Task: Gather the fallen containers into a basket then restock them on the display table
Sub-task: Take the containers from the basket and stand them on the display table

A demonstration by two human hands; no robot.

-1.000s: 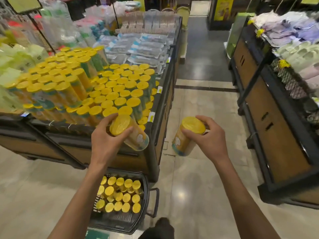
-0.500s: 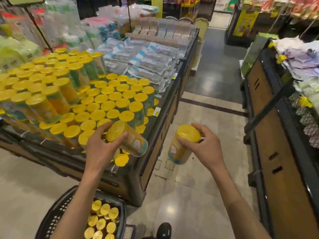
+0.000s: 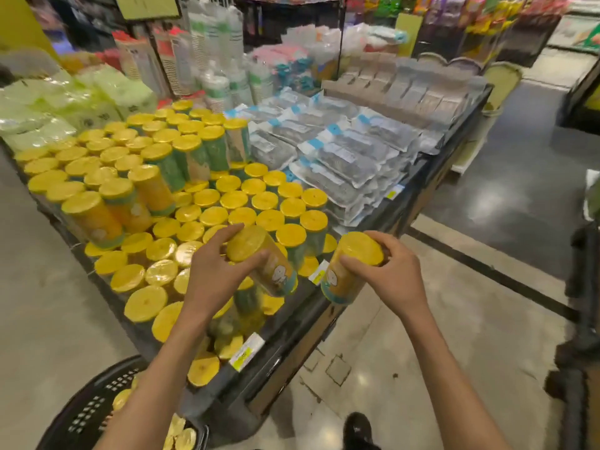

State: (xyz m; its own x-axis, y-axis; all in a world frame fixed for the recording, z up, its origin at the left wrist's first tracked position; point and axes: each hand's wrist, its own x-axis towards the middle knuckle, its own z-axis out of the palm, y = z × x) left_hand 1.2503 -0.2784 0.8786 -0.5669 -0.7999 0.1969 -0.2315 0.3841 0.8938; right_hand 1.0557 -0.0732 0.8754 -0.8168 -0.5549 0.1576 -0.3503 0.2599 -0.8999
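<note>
My left hand [image 3: 216, 274] grips a yellow-lidded container [image 3: 259, 258], tilted over the near rows on the display table [image 3: 292, 323]. Just beyond the table's front corner, my right hand [image 3: 389, 274] holds a second yellow-lidded container [image 3: 349, 271], also tilted. Many yellow-lidded containers [image 3: 233, 199] stand packed on the table, with taller stacked ones [image 3: 149, 186] at the left. The black basket [image 3: 91, 414] sits on the floor at the lower left, with several yellow lids [image 3: 181, 433] showing inside; my left forearm covers part of it.
Grey packaged goods [image 3: 344, 151] fill the right half of the table. Green bags [image 3: 48, 108] and bottles [image 3: 220, 82] stand behind. A dark shelving unit [image 3: 581, 319] lines the right side of the aisle. My shoe [image 3: 357, 430] is on the tiled floor.
Both hands moved up and forward with their containers toward the table. The view shifted, so the basket slid to the lower left corner and the table fills more of the frame.
</note>
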